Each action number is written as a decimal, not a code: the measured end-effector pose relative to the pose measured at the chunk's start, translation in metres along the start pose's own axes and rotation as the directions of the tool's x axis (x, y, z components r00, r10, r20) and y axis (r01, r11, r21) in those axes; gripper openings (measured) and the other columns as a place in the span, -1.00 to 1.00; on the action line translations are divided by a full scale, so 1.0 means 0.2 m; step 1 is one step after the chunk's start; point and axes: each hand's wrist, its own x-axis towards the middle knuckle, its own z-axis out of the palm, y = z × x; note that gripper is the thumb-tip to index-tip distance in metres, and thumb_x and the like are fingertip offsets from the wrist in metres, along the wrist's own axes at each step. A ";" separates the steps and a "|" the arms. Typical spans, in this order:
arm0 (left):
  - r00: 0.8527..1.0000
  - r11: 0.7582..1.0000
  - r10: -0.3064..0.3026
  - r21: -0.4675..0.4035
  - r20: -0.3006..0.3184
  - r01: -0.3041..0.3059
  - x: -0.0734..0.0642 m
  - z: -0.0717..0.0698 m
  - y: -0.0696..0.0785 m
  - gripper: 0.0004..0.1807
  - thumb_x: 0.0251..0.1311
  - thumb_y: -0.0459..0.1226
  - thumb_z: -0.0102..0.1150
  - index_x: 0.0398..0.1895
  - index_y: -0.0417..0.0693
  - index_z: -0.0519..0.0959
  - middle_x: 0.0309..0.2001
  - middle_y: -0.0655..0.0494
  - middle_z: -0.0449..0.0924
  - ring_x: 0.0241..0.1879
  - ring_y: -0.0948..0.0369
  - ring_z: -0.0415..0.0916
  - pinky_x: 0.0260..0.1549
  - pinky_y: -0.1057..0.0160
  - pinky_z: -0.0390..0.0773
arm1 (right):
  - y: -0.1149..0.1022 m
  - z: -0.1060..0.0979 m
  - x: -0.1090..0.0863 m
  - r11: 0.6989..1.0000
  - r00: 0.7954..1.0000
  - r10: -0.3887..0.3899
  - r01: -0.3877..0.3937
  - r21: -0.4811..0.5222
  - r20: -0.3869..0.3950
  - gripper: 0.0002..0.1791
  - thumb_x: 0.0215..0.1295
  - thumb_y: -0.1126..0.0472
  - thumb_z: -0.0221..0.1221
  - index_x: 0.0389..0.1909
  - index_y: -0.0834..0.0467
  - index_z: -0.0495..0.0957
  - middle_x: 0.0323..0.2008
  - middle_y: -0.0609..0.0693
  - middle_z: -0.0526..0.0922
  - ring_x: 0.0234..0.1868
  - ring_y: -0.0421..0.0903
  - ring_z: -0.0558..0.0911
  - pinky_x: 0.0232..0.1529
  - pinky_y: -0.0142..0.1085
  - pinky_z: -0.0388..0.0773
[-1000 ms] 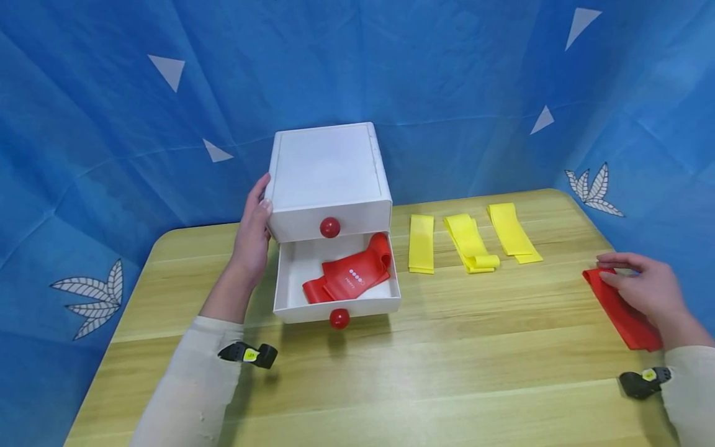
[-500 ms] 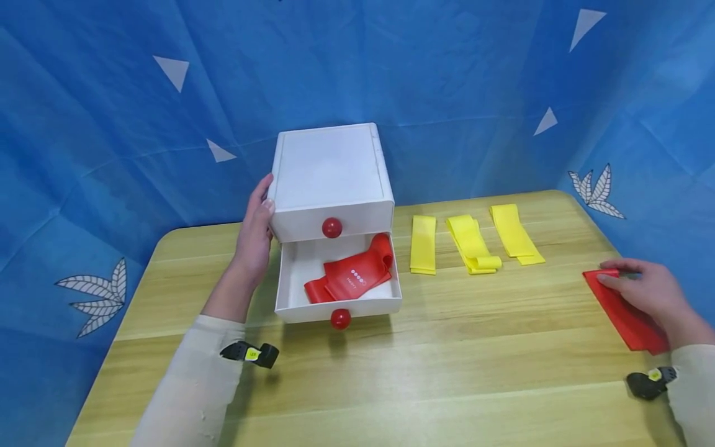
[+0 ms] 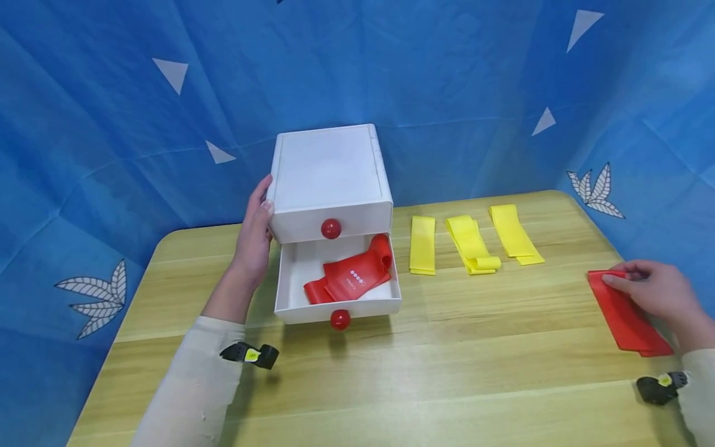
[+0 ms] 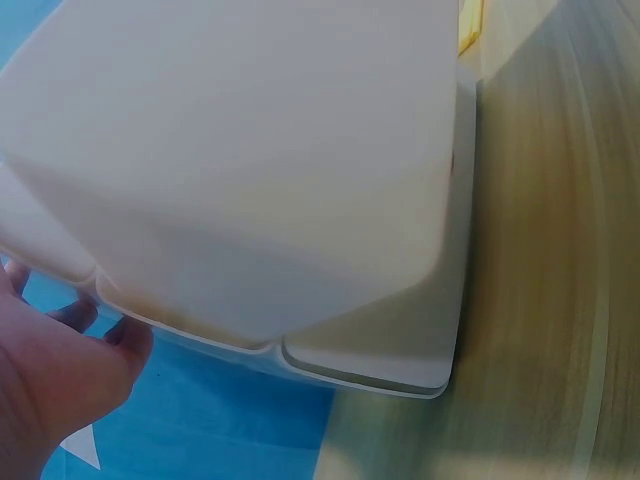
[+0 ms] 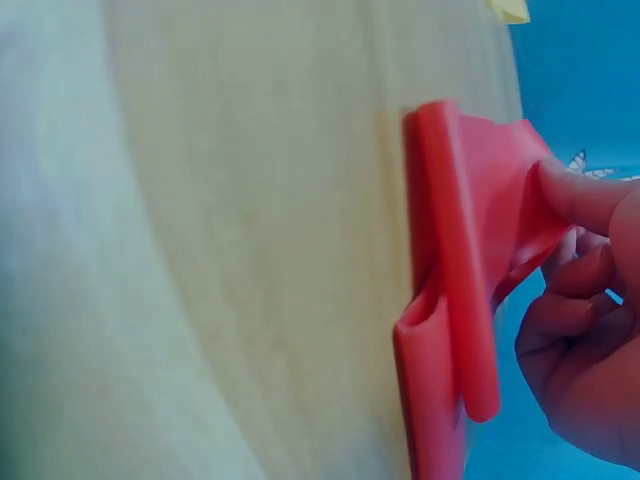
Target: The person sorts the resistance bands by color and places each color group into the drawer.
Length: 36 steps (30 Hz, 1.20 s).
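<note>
My left hand (image 3: 255,239) holds a white two-drawer box (image 3: 331,167) at its left side. In the left wrist view its fingers (image 4: 130,335) meet the box's rim, with some fingertips hidden behind it. The lower drawer (image 3: 301,248) is pulled out, and a folded red resistance band (image 3: 354,276) with white print lies inside. Far to the right, my right hand (image 3: 661,288) pinches the upper end of another folded red resistance band (image 3: 625,316) between thumb and fingers. The right wrist view shows this band (image 5: 460,250) bent upward at the pinched end, its lower folds close over the table.
Several folded yellow resistance bands lie right of the box: a straight one (image 3: 422,245), one with a curled end (image 3: 472,244) and an angled one (image 3: 514,234). A red knob (image 3: 340,319) juts from the open drawer. Blue curtain (image 3: 447,93) hangs behind the wooden table (image 3: 447,385).
My right hand and its red band have shifted slightly right, and the band's lower end has swung right and spread. The left hand and the box have stayed in place.
</note>
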 end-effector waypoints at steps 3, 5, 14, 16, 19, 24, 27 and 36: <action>1.000 1.000 0.003 -0.001 0.002 -0.003 0.00 0.00 0.00 -0.36 0.50 0.11 -0.29 0.59 0.44 -0.09 0.53 0.26 -0.10 0.47 0.05 -0.09 0.32 -0.32 0.01 | -0.01 -0.01 -0.02 0.997 0.999 0.029 -0.030 0.070 0.015 -0.38 0.43 -0.05 0.17 0.06 0.50 0.42 -0.19 0.32 0.47 -0.24 0.12 0.38 -0.57 -0.31 0.45; 1.000 1.000 0.004 -0.004 0.005 -0.004 0.00 0.00 0.00 -0.36 0.51 0.11 -0.30 0.59 0.44 -0.09 0.53 0.26 -0.11 0.47 0.05 -0.09 0.32 -0.32 0.00 | -0.02 -0.01 -0.03 0.995 0.999 0.032 -0.033 0.099 0.016 -0.39 0.44 -0.04 0.16 0.06 0.50 0.42 -0.19 0.29 0.50 -0.27 0.06 0.39 -0.56 -0.32 0.46; 1.000 1.000 0.011 -0.001 0.004 -0.011 0.00 -0.01 0.00 -0.36 0.50 0.12 -0.29 0.59 0.44 -0.10 0.53 0.29 -0.10 0.47 0.07 -0.08 0.32 -0.29 0.04 | -0.08 -0.05 -0.08 0.994 1.000 -0.022 0.022 0.108 -0.002 -0.51 0.49 0.01 0.11 -0.02 0.45 0.43 -0.34 0.08 0.53 -0.35 -0.09 0.37 -0.55 -0.29 0.45; 1.000 1.000 0.008 -0.001 0.005 -0.008 0.00 -0.01 0.00 -0.35 0.50 0.12 -0.29 0.59 0.44 -0.10 0.53 0.29 -0.11 0.47 0.07 -0.08 0.32 -0.29 0.03 | -0.10 -0.05 -0.10 0.994 1.000 -0.028 0.029 0.103 -0.008 -0.51 0.50 0.00 0.09 -0.03 0.44 0.42 -0.33 0.10 0.54 -0.33 -0.08 0.37 -0.54 -0.28 0.46; 1.000 1.000 0.005 -0.004 0.007 -0.005 0.00 -0.01 0.00 -0.36 0.51 0.11 -0.31 0.59 0.43 -0.10 0.53 0.27 -0.11 0.48 0.06 -0.09 0.32 -0.30 0.02 | -0.13 -0.06 -0.12 0.993 0.999 -0.031 0.034 0.111 -0.021 -0.52 0.51 0.00 0.07 -0.03 0.43 0.42 -0.32 0.07 0.52 -0.30 -0.07 0.34 -0.54 -0.28 0.43; 1.000 1.000 0.005 -0.005 0.008 -0.005 0.00 -0.01 -0.01 -0.37 0.51 0.10 -0.32 0.59 0.43 -0.09 0.53 0.25 -0.10 0.47 0.04 -0.09 0.31 -0.32 0.01 | -0.19 -0.07 -0.14 0.990 0.999 -0.026 0.030 0.135 -0.036 -0.51 0.51 -0.02 0.07 -0.03 0.42 0.41 -0.32 0.03 0.53 -0.27 -0.02 0.34 -0.51 -0.30 0.40; 1.000 1.000 0.003 -0.005 0.007 -0.003 0.00 -0.01 -0.01 -0.37 0.51 0.10 -0.33 0.59 0.43 -0.09 0.53 0.25 -0.11 0.47 0.04 -0.09 0.31 -0.32 0.01 | -0.22 -0.08 -0.15 0.988 0.999 -0.029 0.035 0.152 -0.045 -0.51 0.51 -0.04 0.06 -0.04 0.39 0.42 -0.36 -0.02 0.56 -0.30 -0.04 0.38 -0.49 -0.28 0.40; 1.000 1.000 0.011 -0.006 0.009 -0.011 0.01 -0.01 0.00 -0.38 0.52 0.09 -0.35 0.59 0.43 -0.09 0.53 0.26 -0.11 0.47 0.06 -0.09 0.31 -0.31 0.02 | -0.38 -0.10 -0.19 0.951 0.997 -0.038 0.059 0.304 -0.074 -0.58 0.46 -0.02 0.13 -0.06 0.31 0.44 -0.41 -0.35 0.51 -0.34 -0.18 0.37 -0.53 -0.33 0.35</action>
